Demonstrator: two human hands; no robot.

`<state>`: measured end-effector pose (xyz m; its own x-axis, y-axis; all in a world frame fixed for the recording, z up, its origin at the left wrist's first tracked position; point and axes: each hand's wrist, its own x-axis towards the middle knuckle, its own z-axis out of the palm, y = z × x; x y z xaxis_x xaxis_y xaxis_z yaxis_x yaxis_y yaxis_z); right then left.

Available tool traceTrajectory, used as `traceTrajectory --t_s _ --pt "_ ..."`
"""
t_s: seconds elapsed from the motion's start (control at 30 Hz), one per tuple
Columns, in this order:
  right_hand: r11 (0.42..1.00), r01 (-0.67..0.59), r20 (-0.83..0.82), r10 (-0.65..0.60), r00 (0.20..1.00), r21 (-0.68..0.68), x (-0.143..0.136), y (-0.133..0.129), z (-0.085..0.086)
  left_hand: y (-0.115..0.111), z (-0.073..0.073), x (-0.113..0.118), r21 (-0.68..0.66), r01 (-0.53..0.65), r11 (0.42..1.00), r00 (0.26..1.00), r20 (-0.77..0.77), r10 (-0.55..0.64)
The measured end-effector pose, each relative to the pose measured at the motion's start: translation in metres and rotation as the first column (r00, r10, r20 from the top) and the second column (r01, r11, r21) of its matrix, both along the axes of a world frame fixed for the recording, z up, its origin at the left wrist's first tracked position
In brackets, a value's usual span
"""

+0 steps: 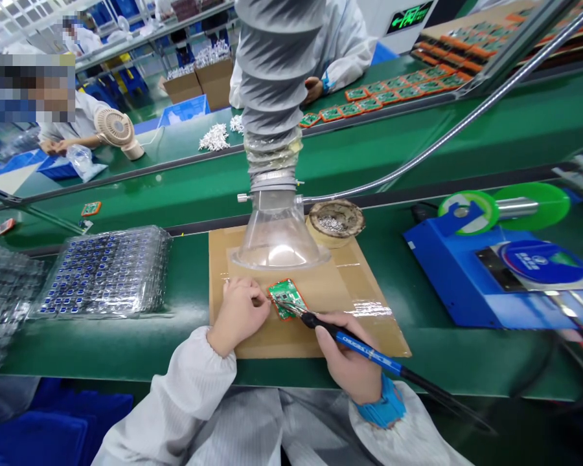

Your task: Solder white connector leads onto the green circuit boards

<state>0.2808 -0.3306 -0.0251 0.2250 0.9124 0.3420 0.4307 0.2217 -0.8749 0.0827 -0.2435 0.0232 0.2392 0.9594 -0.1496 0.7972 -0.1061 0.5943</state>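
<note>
Head view: green, orange-rimmed board [289, 292] lying askew. Left hand [240, 312] curls at its nine o'clock, hold unclear; right hand [350, 370], at four o'clock, grips a slanting iron [364, 349].

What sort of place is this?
Likely an electronics assembly line: soldering iron in the right hand, its tip at a circuit board, and more boards in rows beyond.

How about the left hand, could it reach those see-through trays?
Probably yes: nothing seems to stand between the left hand and the see-through trays, just cardboard and green tabletop, though its fingers are by the circuit board.
</note>
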Motion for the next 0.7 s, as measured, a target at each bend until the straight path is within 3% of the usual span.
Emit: traceTrajectory --t_s 0.7 --pt "0.998 0.015 0.079 -0.020 0.997 0.053 -0.0035 0.0034 0.0097 -0.0011 -0.0001 0.0001 0.002 0.009 1.000 1.000 -0.007 -0.009"
